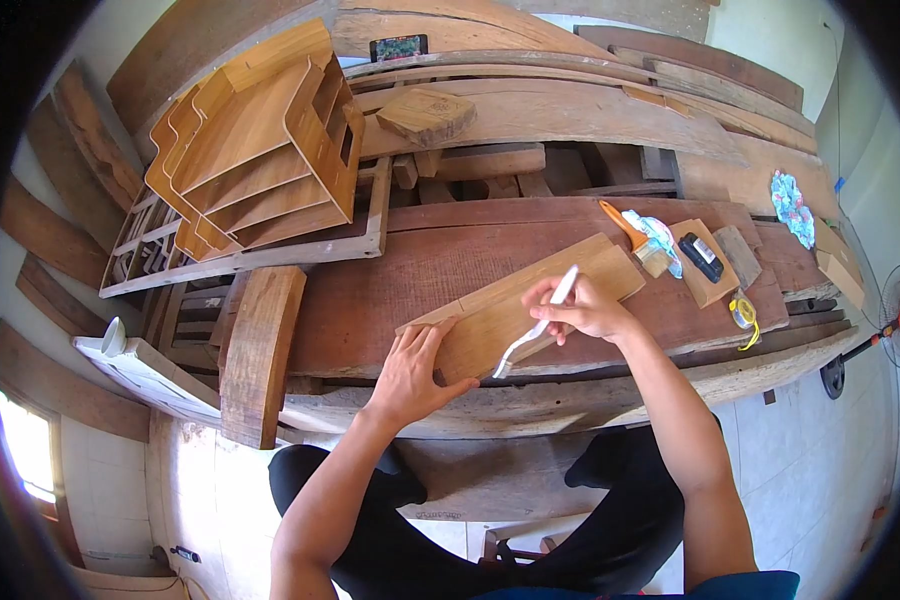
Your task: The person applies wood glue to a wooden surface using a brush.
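A white toothbrush [564, 288] with a curved neck is pinched in the fingers of my right hand [582, 308]. Its bristle end points down toward the near edge of a light brown wooden board [495, 318]. This board lies at a slant across the dark reddish plank [370, 285]. My left hand [415, 370] lies over the board's left end with its fingers spread, the thumb along the near edge.
Right of the board are an orange-handled paintbrush [622, 224], a crumpled patterned cloth [660, 240], a black object [701, 257] on a wood block, and a yellow tape measure [743, 310]. A wooden tray organizer [260, 160] stands back left. A thick timber [260, 350] juts out left.
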`<act>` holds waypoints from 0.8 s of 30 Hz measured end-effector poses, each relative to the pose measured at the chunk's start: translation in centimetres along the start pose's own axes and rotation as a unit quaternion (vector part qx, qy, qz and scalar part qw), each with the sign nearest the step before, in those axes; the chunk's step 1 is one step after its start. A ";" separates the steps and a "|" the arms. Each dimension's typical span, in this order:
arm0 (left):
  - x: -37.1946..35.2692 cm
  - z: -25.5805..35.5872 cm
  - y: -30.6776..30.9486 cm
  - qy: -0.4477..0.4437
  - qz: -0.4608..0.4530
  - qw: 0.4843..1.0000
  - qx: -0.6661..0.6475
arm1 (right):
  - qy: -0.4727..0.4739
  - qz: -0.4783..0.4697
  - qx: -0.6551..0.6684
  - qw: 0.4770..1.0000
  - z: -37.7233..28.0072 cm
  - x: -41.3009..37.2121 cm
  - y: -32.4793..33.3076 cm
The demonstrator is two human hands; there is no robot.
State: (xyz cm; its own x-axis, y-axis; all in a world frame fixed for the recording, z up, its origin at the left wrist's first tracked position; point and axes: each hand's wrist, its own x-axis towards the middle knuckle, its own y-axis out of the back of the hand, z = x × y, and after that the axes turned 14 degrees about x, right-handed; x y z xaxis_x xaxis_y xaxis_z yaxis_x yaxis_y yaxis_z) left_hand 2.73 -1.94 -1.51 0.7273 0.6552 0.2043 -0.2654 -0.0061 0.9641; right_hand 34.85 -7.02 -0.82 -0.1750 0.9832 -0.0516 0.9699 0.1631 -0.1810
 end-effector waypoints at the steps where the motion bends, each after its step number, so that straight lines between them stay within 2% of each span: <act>1: 0.0 0.0 0.0 0.002 -0.006 1.000 -0.001 | 0.009 -0.001 0.039 0.999 -0.1 0.0 -0.2; 4: -0.2 0.1 0.0 0.011 -0.019 1.000 -0.004 | -0.004 0.015 0.031 0.999 0.3 -0.5 -0.2; 7: -0.2 0.1 0.0 0.018 -0.024 1.000 -0.003 | 0.021 0.015 0.003 1.000 1.0 -0.5 -0.6; 10: -0.1 0.0 0.1 0.016 -0.025 1.000 -0.004 | -0.009 -0.042 -0.012 0.999 0.8 -0.2 0.1; 13: -0.2 0.1 0.0 0.013 -0.018 1.000 0.000 | 0.018 0.039 -0.004 0.999 1.1 0.2 -0.8; 16: -0.2 0.1 0.1 0.004 -0.001 1.000 -0.002 | -0.045 -0.048 -0.042 0.997 0.0 0.0 -0.2; 17: -0.2 0.1 0.1 0.001 0.004 1.000 -0.002 | -0.023 -0.014 -0.017 1.000 0.5 0.1 0.0; 20: -0.2 -0.1 -0.1 0.010 -0.007 1.000 -0.011 | -0.020 -0.029 -0.033 0.999 0.8 0.3 -0.3; 21: -0.1 -0.1 -0.1 0.014 -0.014 1.000 -0.015 | -0.044 -0.063 -0.053 0.996 0.4 0.4 -0.2; 24: -0.1 0.1 0.0 0.011 -0.008 1.000 -0.008 | 0.017 0.066 -0.003 0.998 1.1 0.6 -0.8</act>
State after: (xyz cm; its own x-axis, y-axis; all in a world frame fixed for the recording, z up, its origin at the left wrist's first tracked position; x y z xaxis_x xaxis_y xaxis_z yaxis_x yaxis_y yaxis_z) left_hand 2.75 -2.07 -1.50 0.7170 0.6720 0.1855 -0.2648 0.0164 0.9642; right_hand 33.75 -6.70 -1.74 -0.0389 0.9984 -0.0406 0.9850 0.0315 -0.1694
